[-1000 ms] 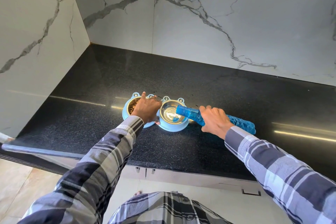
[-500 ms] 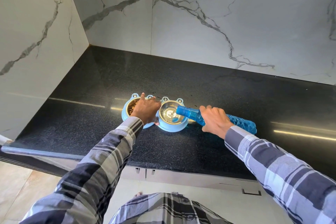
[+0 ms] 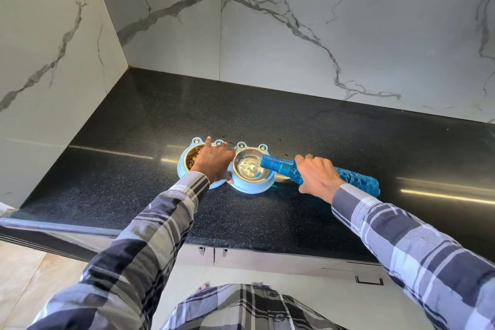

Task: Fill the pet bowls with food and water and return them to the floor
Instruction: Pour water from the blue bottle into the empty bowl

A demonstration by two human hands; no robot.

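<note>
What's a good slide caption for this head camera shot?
Right hand tips a blue bottle into the steel bowl while the left hand steadies the food bowl.

You have lots of bare black counter [image 3: 334,142] behind and beside the two bowls [image 3: 251,185]. The bottle [image 3: 353,179] lies across the right side. Walls [image 3: 67,61] block the left and back.

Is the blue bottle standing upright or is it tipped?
Tipped. The blue bottle lies almost level in the right hand, with its mouth over the right bowl.
</note>
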